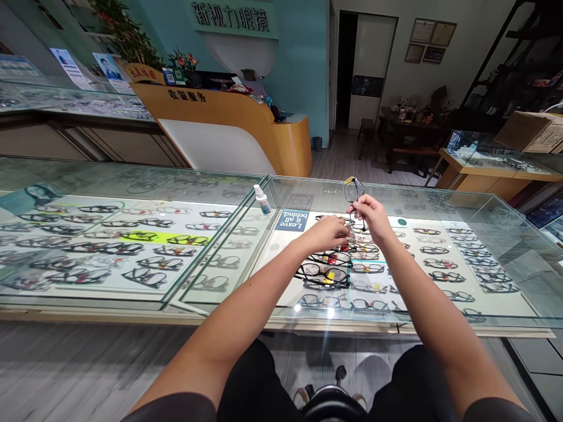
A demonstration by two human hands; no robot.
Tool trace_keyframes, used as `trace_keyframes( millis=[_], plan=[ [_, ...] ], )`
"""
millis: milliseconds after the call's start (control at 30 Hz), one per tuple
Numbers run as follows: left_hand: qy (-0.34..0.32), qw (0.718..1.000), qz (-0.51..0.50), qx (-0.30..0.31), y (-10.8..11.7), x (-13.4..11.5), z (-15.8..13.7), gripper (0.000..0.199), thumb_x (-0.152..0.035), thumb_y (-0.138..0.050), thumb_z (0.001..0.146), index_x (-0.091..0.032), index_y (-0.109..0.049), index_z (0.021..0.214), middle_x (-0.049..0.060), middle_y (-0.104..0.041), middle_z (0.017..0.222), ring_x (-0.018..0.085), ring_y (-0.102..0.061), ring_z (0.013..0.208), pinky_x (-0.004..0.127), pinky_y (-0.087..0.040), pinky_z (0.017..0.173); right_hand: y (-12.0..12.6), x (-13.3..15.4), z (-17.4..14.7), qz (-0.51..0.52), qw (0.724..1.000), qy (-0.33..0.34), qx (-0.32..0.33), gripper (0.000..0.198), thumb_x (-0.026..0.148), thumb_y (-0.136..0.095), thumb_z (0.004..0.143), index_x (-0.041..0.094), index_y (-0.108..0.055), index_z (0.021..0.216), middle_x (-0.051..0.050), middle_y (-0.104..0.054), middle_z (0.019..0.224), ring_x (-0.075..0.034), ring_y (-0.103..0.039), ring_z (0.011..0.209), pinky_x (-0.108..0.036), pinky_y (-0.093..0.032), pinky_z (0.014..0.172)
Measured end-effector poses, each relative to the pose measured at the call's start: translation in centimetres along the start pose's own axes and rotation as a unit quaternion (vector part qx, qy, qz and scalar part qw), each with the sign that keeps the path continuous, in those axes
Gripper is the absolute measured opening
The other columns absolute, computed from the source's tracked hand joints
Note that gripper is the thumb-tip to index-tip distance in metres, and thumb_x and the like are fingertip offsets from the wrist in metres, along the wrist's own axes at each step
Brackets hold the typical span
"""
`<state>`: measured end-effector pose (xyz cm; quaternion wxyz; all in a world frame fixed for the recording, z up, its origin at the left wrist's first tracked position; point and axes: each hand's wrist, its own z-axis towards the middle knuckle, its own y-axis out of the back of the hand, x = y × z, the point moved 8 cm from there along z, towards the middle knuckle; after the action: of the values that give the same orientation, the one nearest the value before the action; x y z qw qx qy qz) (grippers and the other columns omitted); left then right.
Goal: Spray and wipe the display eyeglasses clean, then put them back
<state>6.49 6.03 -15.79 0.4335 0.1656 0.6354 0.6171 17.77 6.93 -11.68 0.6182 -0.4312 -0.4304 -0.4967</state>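
My right hand point(372, 215) is closed on a pair of eyeglasses point(354, 191), pinching the dark frame upright above the glass counter, with one lens raised over the fingers. Just left of it and lower, my left hand point(329, 232) has its fingers curled down over the counter. A pale bit shows by its fingertips, but I cannot make out what is in them. Dark-framed glasses point(324, 273) with a yellow tag lie in front of the left hand. A small white spray bottle point(263, 201) stands to the left of both hands.
The glass display counter point(440, 321) runs across in front of me, with rows of glasses point(444, 264) inside. A second glass case point(88, 296) adjoins it on the left. Behind are a wooden cashier desk point(294, 138) and, at the right, a cardboard box point(528, 132).
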Motion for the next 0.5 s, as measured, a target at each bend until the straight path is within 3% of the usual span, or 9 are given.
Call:
trace_keyframes(
  millis=[500],
  plan=[
    [0.016, 1.0, -0.014, 0.008, 0.32, -0.4, -0.01, 0.022, -0.023, -0.067, 0.095, -0.022, -0.085, 0.108, 0.009, -0.081, 0.113, 0.03, -0.069, 0.111, 0.041, -0.05, 0.1, -0.83, -0.07, -0.22, -0.029, 0.999, 0.006, 0.025, 0.043, 0.057, -0.086, 0.074, 0.025, -0.058, 0.07, 0.0, -0.071, 0.069, -0.015, -0.052, 0.067, -0.032, -0.044, 0.071]
  ],
)
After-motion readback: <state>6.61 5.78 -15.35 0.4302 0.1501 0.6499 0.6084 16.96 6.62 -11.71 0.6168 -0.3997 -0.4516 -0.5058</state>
